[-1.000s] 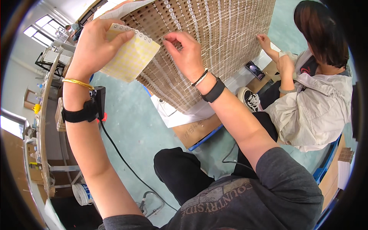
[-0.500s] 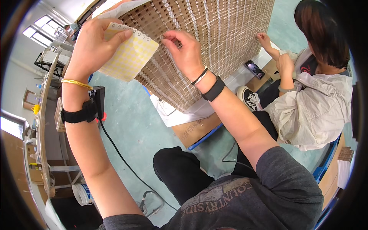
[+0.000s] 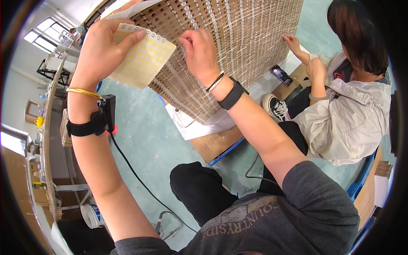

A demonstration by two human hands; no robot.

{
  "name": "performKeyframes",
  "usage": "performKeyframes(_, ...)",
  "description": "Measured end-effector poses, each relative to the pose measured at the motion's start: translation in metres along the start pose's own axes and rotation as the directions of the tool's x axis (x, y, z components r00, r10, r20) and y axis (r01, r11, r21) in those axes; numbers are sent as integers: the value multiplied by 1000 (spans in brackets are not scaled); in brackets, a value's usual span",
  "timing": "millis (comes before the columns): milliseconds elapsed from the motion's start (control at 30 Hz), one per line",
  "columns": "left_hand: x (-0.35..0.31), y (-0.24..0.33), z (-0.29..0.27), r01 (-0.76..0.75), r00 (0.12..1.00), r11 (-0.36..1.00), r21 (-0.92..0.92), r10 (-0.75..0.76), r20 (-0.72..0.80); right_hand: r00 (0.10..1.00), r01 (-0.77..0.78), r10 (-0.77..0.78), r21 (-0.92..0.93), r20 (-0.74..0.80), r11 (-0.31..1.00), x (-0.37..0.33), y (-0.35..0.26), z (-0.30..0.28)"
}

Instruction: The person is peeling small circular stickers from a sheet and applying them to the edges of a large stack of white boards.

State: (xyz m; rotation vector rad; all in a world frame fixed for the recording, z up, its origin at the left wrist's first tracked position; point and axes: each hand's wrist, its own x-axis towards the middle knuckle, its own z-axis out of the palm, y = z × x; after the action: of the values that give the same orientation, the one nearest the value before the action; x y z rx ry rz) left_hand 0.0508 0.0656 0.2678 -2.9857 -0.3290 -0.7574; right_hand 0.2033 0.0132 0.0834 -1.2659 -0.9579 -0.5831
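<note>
My left hand [image 3: 104, 49] pinches a sticker sheet [image 3: 146, 61] between thumb and fingers. The sheet has a yellow-and-white checked face, with a row of small ringed labels along its upper edge. Behind it stands a large brown perforated board [image 3: 250, 46], tilted, covered in rows of holes and lines of small round white labels. My right hand [image 3: 202, 53] is closed at the board's face, just right of the sheet's corner. Its thumb and index finger are pressed together; whatever lies between them is too small to make out.
A co-worker [image 3: 340, 102] sits at the right, one hand [image 3: 291, 42] at the board's far edge. A phone [image 3: 281, 75] lies beside the board. Under it is a cardboard piece [image 3: 216, 142] with a blue edge. A black cable [image 3: 136, 163] crosses the floor; a white bucket [image 3: 90, 214] stands left.
My right hand has shifted slightly left and up and turned, its fingers now more folded against the board. My left hand and the sheet have barely moved.
</note>
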Motion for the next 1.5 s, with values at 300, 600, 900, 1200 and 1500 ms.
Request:
performKeyframes(300,0,-3,0,-23,999,1000,-9,22,-26,999,1,-3,34,41,999,-5,7,-8)
performKeyframes(600,0,4,0,11,1000,1000,1,-11,-18,996,-10,4,71,84,997,2,5,-13)
performKeyframes(900,0,-5,0,-19,999,1000,16,19,-34,997,64,-58,-119,52,991,3,-4,-5)
performKeyframes(1200,1,3,-1,-12,1000,1000,-18,11,-24,994,48,-47,-9,96,999,-4,11,-17)
performKeyframes(1500,1,0,-1,4,1000,1000,-10,-5,-19,995,50,-52,35,83,998,7,2,-19)
